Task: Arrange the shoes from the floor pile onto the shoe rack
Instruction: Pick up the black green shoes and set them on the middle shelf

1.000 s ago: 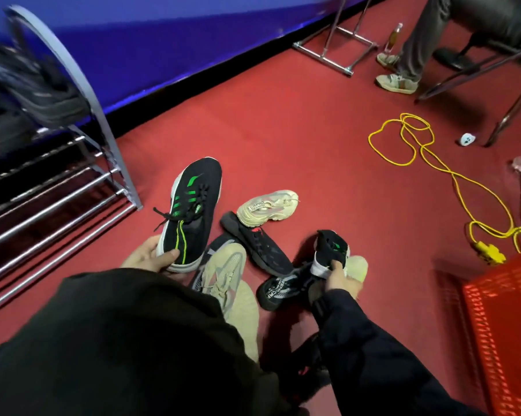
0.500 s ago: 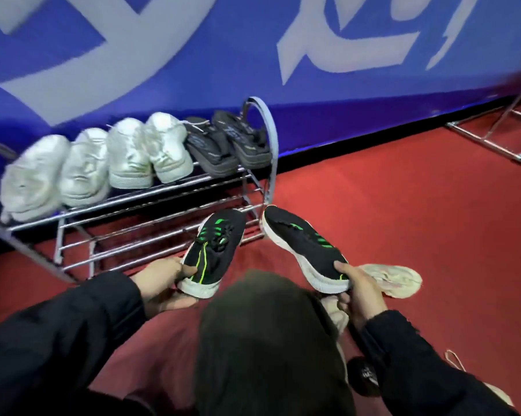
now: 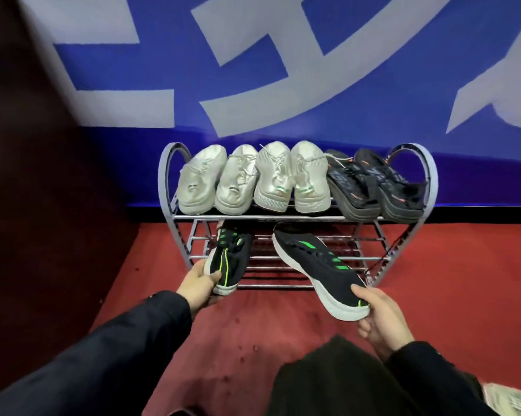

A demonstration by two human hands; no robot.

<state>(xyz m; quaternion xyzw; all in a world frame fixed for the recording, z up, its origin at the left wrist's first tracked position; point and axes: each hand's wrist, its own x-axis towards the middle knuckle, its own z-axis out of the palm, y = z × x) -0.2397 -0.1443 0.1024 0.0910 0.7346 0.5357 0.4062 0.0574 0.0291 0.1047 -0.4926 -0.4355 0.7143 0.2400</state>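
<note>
We crouched before a metal shoe rack [image 3: 298, 218] set against a blue wall [image 3: 283, 70] with large pale lettering, on red carpet [image 3: 433, 295]. Our left hand [image 3: 199, 286] gripped the heel of a black trainer with green stripes [image 3: 229, 259], thumb laid across the top of the heel and fingers wrapped beneath, the toe pointing in under the top shelf and over the lower rails. Our right hand [image 3: 379, 316] clasped the heel of the matching black trainer [image 3: 316, 268], thumb pressed on the knit upper and fingers curled under the white sole; the shoe was tilted on its side, toe angled up and left toward the lower tier. We could not tell whether either shoe touched the rails.

The top shelf was full. Four silver-white sneakers [image 3: 253, 178] stood side by side with heels toward us, and just beside them at the right end two dark shoes with orange marks [image 3: 376, 187] leaned together, soles partly showing. A thin dark cord [image 3: 382, 259] hung at the rack's right frame. Dark sleeves [image 3: 103, 355] covered both arms, and a dark-clothed knee [image 3: 337, 379] filled the lower foreground. A pale shoe [image 3: 511, 400] lay at the bottom right corner, mostly cut off.
</note>
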